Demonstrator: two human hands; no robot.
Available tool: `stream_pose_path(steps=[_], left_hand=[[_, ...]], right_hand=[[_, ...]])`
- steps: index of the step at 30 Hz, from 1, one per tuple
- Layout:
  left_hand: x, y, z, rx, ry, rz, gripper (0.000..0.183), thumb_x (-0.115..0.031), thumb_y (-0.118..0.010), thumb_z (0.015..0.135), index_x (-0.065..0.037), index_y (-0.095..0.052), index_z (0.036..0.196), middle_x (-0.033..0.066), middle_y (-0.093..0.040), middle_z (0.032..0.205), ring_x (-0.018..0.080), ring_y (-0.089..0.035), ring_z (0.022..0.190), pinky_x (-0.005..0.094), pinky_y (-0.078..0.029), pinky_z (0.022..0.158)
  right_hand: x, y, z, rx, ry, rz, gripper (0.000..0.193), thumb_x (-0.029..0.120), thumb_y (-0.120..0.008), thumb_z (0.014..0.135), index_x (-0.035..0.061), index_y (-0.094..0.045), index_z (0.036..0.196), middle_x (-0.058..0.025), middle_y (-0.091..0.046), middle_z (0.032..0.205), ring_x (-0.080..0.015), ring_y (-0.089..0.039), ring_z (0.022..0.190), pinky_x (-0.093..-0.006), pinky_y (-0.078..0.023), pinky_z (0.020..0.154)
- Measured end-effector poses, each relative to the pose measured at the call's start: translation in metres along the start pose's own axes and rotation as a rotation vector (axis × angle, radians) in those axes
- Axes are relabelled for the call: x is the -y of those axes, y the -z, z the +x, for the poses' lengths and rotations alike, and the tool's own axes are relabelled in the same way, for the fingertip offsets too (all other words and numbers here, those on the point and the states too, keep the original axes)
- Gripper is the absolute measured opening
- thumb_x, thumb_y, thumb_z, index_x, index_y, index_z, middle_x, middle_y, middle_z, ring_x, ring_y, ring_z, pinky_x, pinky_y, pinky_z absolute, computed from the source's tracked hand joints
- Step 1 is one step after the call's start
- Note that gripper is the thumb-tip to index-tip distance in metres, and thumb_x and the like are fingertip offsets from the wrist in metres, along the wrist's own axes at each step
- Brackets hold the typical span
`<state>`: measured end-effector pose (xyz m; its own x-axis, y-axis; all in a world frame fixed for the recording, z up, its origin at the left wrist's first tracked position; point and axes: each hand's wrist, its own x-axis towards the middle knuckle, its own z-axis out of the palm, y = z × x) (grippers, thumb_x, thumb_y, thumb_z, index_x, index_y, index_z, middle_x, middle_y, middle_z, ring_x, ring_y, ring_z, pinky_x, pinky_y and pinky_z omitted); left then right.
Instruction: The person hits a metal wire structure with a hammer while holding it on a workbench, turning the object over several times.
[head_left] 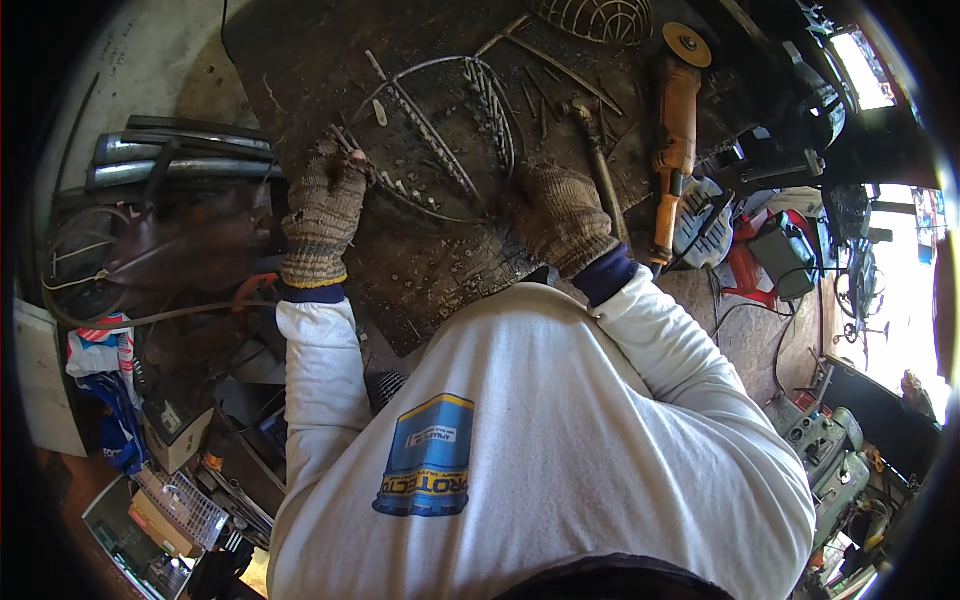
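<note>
A thin metal ring (425, 62) lies over the dark metal worktop, with rough ridged rods across and inside it. My left hand (325, 205), in a worn brown knitted glove, is closed at the ring's left side; short thin rod ends stick out past its fingers. At the ring's right side is my right hand (562, 215), in a matching glove, its fingers curled in at the rim and partly lost in shadow. One ridged rod (425, 125) slants through the ring. A bundle of similar rods (485, 100) lies near its right rim.
Right of my right hand are a hammer-like tool (600, 170) and an orange angle grinder (676, 130) with a disc. A wire cage guard (600, 15) sits at the far edge. Metal debris litters the worktop (440, 270). Metal tubes (180, 150) lie to the left.
</note>
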<state>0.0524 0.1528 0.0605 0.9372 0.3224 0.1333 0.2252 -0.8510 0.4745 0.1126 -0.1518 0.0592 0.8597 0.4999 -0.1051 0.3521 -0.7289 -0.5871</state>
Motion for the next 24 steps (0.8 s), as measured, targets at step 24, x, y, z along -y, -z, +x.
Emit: stream_pose_path(steps=[24], left_hand=[[0.01, -0.007, -0.014, -0.041, -0.145, 0.092, 0.087, -0.056, -0.072, 0.087, -0.013, -0.04, 0.155, 0.0194, -0.055, 0.145, 0.0386, -0.055, 0.13, 0.0463, -0.043, 0.109]], right_hand=[[0.015, 0.012, -0.007, -0.072, 0.057, -0.156, 0.041, 0.049, -0.066, 0.09, 0.0097, -0.074, 0.098, -0.0177, -0.073, 0.094, -0.0382, -0.071, 0.093, -0.0495, -0.055, 0.085]])
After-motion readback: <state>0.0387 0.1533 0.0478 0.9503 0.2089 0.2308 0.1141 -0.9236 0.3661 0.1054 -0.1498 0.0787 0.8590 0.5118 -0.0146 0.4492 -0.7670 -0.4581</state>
